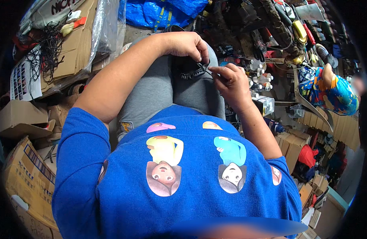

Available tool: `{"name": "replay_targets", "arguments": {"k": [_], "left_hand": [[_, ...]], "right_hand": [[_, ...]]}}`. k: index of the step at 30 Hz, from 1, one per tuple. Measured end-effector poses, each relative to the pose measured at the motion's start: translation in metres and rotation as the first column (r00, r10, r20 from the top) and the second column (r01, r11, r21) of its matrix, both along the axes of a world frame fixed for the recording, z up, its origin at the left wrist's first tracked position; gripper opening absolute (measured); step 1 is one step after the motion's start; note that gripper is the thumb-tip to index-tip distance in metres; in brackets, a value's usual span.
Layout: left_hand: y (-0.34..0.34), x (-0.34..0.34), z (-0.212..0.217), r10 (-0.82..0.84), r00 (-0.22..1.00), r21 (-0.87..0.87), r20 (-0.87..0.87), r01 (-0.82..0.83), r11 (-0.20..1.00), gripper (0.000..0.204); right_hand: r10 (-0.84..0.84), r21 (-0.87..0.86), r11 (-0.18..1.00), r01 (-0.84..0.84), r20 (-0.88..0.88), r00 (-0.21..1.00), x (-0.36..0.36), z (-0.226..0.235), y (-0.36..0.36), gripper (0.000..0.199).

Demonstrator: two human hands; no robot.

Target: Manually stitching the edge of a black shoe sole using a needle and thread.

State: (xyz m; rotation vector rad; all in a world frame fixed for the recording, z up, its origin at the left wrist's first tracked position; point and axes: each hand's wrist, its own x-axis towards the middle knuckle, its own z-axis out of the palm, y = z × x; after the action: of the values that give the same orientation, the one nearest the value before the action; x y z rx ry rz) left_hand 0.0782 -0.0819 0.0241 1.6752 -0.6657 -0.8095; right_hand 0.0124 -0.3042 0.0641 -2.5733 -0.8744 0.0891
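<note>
My left hand (pixel 185 44) curls over a small black ribbed part (pixel 193 71) that rests on my grey-trousered knee, fingertips pinched on its upper edge. My right hand (pixel 231 81) is just to the right of it, thumb and forefinger pinched on a thin black wire or pin (pixel 207 71) that runs into the black part. Both forearms come up from my blue printed shirt. The underside of the black part is hidden by my fingers.
Flattened and stacked cardboard boxes (pixel 28 167) crowd the left side, with tangled black wires (pixel 46 51) on one. A blue plastic bag (pixel 159 12) lies ahead. Small white bottles (pixel 260 75) and cluttered tools sit to the right. Another person in a colourful garment (pixel 331 89) is at far right.
</note>
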Motion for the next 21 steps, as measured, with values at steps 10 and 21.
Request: {"name": "replay_targets", "arguments": {"k": [10,21], "left_hand": [[-0.003,-0.001,-0.006,-0.022,1.000,-0.006,0.022,0.022,1.000,0.030],[-0.004,0.000,-0.004,-0.033,0.999,0.001,0.014,0.033,0.999,0.027]], "right_hand": [[-0.033,-0.049,0.998,0.035,0.045,0.998,-0.007,0.001,0.008,0.019],[-0.011,-0.027,1.000,0.011,-0.013,1.000,-0.003,-0.006,-0.001,0.021]]}}
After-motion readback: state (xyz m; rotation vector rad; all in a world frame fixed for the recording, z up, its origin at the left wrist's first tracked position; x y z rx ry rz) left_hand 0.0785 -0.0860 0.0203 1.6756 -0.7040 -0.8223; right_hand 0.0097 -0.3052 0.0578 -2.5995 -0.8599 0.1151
